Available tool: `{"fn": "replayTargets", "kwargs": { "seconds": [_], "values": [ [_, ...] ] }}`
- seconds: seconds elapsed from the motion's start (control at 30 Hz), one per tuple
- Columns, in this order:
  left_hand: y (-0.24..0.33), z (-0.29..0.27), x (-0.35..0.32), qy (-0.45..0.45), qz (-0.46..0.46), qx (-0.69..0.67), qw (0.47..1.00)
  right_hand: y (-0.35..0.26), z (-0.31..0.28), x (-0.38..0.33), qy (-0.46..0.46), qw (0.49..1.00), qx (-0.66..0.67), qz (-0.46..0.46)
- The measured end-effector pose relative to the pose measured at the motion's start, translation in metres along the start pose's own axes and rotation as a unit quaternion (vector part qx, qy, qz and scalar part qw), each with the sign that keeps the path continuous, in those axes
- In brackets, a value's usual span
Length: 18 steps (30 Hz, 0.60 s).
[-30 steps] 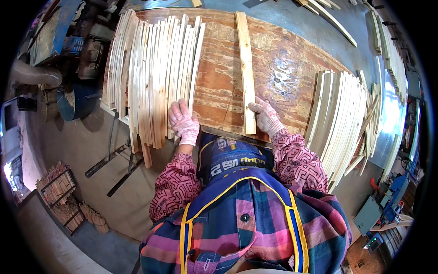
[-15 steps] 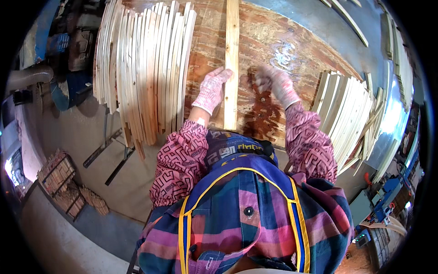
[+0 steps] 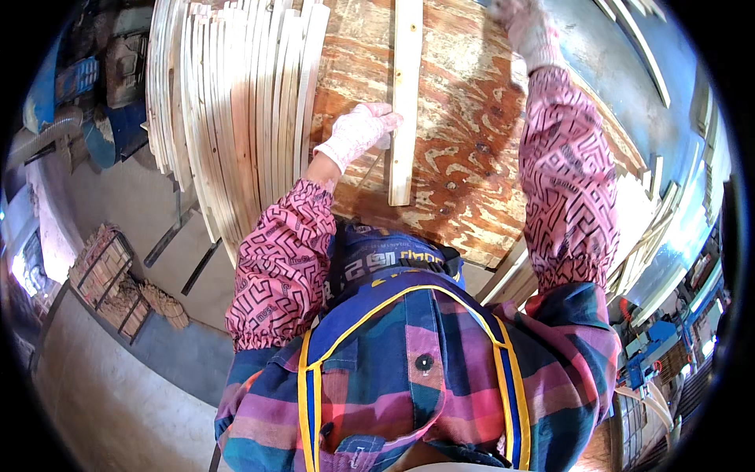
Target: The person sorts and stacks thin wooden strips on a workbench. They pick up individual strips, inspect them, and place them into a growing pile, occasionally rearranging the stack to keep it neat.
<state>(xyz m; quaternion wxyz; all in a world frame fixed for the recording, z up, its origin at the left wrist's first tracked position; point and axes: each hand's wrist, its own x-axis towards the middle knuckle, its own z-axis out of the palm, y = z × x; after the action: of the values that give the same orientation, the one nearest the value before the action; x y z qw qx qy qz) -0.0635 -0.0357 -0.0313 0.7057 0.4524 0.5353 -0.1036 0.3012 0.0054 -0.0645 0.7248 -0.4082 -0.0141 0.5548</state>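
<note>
Pale wood slat (image 3: 406, 94) lies lengthwise on the plywood surface (image 3: 464, 181); the gloved left hand (image 3: 358, 132) rests against its edge, apparently steadying it, fingers loosely apart. The right hand (image 3: 525, 30) reaches far up; its grip cannot be told. Stacked slats (image 3: 236, 102) lie left.

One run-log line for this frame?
left hand on wood strip | right hand reaching far up plywood table | strip stack at left

Left of the brown plywood table (image 3: 472, 181): stack of pale thin wooden slats (image 3: 236, 102) overhanging its edge. Further left, beyond that stack: blue machine (image 3: 94, 86) with grey hose (image 3: 39, 141). Below-left: brown woven crate (image 3: 102, 271) on grey concrete floor (image 3: 118, 393).
</note>
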Motion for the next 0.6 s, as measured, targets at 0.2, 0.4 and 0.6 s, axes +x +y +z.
{"fn": "replayTargets", "kwargs": {
  "seconds": [0.2, 0.4, 0.6],
  "values": [
    [-0.017, -0.005, -0.002, 0.019, -0.011, -0.056, 0.998, -0.015, 0.117, 0.082, 0.124, 0.988, -0.077, -0.055],
    [-0.009, -0.004, 0.006, -0.047, -0.032, -0.096, 0.994, -0.073, 0.107, 0.073, -0.003, 0.905, -0.367, -0.214],
    [-0.013, -0.003, -0.009, -0.003, 0.014, -0.146, 0.989, -0.031, 0.087, -0.162, 0.157, 0.921, -0.340, 0.110]
  ]
}}
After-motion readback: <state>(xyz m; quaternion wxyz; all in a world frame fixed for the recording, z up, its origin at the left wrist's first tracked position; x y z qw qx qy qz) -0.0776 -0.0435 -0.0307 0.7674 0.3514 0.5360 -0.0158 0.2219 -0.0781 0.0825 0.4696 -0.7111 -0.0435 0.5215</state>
